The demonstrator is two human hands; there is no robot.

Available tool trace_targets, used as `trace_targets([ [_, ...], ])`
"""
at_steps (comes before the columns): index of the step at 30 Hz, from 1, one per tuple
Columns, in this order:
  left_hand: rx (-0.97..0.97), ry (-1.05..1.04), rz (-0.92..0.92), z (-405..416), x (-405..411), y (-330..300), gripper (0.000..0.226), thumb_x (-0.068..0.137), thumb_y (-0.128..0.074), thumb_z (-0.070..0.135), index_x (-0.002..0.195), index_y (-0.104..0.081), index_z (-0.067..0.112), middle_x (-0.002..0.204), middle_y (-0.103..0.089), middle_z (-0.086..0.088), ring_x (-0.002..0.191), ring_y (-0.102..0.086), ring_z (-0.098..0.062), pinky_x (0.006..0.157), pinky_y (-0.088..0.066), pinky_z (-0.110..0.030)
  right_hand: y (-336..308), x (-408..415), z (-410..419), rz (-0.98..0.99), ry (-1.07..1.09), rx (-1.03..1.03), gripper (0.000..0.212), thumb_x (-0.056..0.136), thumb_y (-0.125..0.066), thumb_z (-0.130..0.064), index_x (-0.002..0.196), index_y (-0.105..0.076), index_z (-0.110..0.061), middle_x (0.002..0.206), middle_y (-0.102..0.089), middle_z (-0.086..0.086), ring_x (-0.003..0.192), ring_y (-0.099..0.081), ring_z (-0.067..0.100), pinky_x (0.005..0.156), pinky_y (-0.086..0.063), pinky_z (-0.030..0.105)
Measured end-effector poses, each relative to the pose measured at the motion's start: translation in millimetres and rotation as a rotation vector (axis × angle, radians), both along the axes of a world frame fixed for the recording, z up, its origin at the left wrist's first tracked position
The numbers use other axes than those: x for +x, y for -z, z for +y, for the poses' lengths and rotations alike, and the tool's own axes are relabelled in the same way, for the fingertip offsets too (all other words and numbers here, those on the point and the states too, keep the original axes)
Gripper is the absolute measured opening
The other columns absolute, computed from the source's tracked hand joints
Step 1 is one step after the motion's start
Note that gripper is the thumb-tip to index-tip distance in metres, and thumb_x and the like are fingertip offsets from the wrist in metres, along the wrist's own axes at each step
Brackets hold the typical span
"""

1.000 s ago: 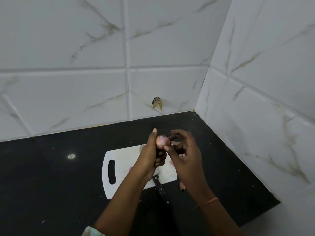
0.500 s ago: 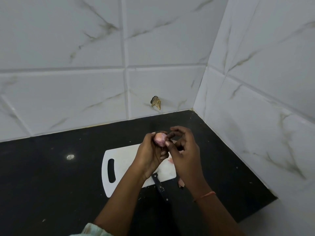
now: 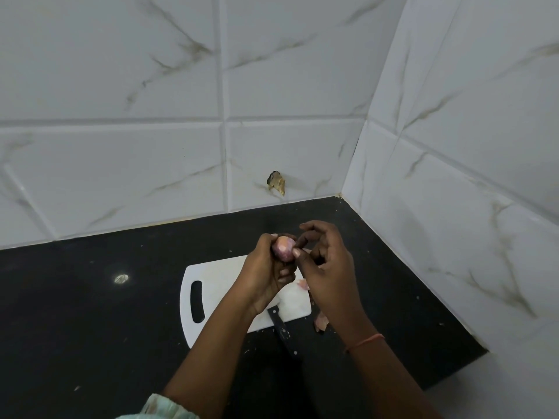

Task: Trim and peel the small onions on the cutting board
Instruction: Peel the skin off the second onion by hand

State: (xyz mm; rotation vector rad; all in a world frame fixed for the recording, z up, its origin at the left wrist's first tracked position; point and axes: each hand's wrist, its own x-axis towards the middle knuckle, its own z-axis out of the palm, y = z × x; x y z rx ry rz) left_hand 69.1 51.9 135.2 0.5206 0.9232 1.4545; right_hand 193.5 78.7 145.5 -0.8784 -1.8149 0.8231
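Item: small onion (image 3: 283,248), pinkish with pale patches, held in the air above the far edge of the white cutting board (image 3: 217,276), not resting on it. Holder: left hand (image 3: 266,267), fingers curled round the bulb from the left and below, clamped on it. Working hand: right hand (image 3: 325,261), thumb and forefinger pressed together on the right flank of the onion, apparently pinching at a layer of skin; the remaining fingers are loosely spread above and carry nothing. Step in hand, by judgement: peeling, with the trimming of this bulb probably done, since the knife (image 3: 282,329) lies unattended, its black handle reaching off the near edge of the board onto the dark desk (image 3: 90,313); the blade is hidden under the left forearm. Loose matter: a pink scrap of peel (image 3: 303,284) on the board beside the right hand; another piece (image 3: 320,322) on the desk just off the board's right corner. Other onions on the board cannot be made out behind the hands. Next move, by judgement: a firm nail hold on the skin's edge and a pull away from the bulb, the left hand turning the onion to present unpeeled surface. Surroundings: white marbled wall tiles (image 3: 151,164).
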Motion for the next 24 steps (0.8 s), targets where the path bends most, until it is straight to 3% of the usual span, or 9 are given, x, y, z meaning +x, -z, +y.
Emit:
trace_targets([
  [8, -0.071, 0.006, 0.047, 0, 0, 0, 0.033, 0.1, -0.033, 0.028, 0.095, -0.057, 0.005, 0.068, -0.043, -0.01, 0.051, -0.029, -0.013, 0.047, -0.024, -0.025, -1, 2, 0, 0.016, -0.006, 0.009, 0.045, 0.082, -0.069, 0.002, 0.106, -0.055, -0.034, 0.09, -0.067, -0.014, 0.069, -0.061, 0.009, 0.063, -0.05, 0.017],
  [14, -0.119, 0.021, 0.038, -1, 5, -3, 0.031, 0.1, -0.036, 0.027, 0.09, -0.053, 0.003, 0.056, -0.05, -0.006, 0.048, -0.03, -0.013, 0.045, -0.025, -0.023, -7, 6, 8, -0.054, -0.098, -0.033, 0.05, 0.086, -0.058, 0.011, 0.106, -0.049, -0.034, 0.094, -0.062, -0.009, 0.08, -0.06, -0.001, 0.07, -0.048, 0.01],
  [18, -0.13, 0.046, 0.005, 1, 9, -3, 0.032, 0.101, -0.036, 0.028, 0.09, -0.053, 0.004, 0.055, -0.046, -0.005, 0.045, -0.03, -0.01, 0.044, -0.025, -0.021, 3, 3, 11, -0.113, -0.082, 0.002, 0.046, 0.089, -0.05, 0.01, 0.106, -0.045, -0.032, 0.098, -0.057, -0.014, 0.091, -0.06, 0.003, 0.078, -0.047, 0.014],
  [24, -0.138, 0.067, -0.077, 2, 12, 1, 0.03, 0.102, -0.032, 0.028, 0.098, -0.05, 0.005, 0.047, -0.046, -0.002, 0.039, -0.031, -0.008, 0.042, -0.024, -0.02, 14, 2, 9, -0.171, -0.03, 0.099, 0.044, 0.092, -0.048, 0.006, 0.103, -0.038, -0.035, 0.097, -0.051, -0.019, 0.092, -0.058, 0.002, 0.077, -0.048, 0.016],
])
